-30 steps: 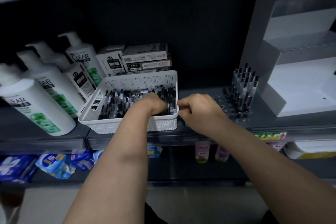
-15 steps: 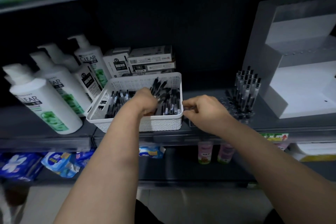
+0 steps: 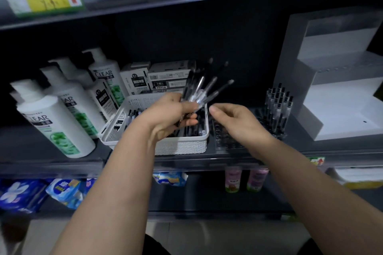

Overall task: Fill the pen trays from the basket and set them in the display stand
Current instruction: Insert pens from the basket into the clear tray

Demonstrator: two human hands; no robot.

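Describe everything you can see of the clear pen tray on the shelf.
The pen tray is clear plastic, pierced with rows of round holes, lying flat on the dark shelf between the white basket and the pale display stand. Upright black-capped pens fill its back right part; the front holes look empty. The right hand is above its left side, hiding part; contact cannot be told.

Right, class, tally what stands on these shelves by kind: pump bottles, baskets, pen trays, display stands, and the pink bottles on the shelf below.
White pump bottles: 4
White basket: 1
Clear pen tray: 1
Display stand: 1
Pink bottles: 2
Total: 9
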